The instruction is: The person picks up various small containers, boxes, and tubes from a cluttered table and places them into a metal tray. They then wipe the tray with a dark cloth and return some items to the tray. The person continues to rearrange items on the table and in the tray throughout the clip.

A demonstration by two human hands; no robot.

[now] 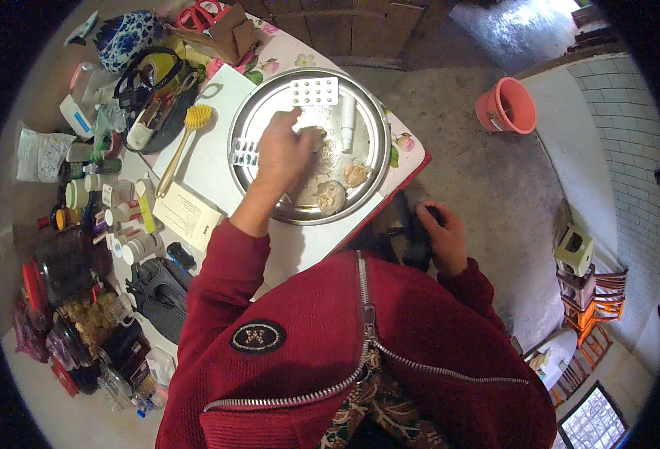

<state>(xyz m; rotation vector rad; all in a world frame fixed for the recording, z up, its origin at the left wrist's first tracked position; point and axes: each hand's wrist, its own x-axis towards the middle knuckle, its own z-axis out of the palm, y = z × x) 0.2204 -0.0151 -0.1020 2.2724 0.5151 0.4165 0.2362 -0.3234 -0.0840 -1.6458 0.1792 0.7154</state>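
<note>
Left hand [283,153] closed on a small white piece over the round metal tray [259,105] near bench far edge; slip likely, blister packs [314,90] nudged. Right hand [442,236] off-bench, grip state unclear.

The left hand [283,153] reaches forward on an outstretched arm, fingers curled downward, while the right hand [442,236] (arm bent) hangs low, loosely closed
</note>
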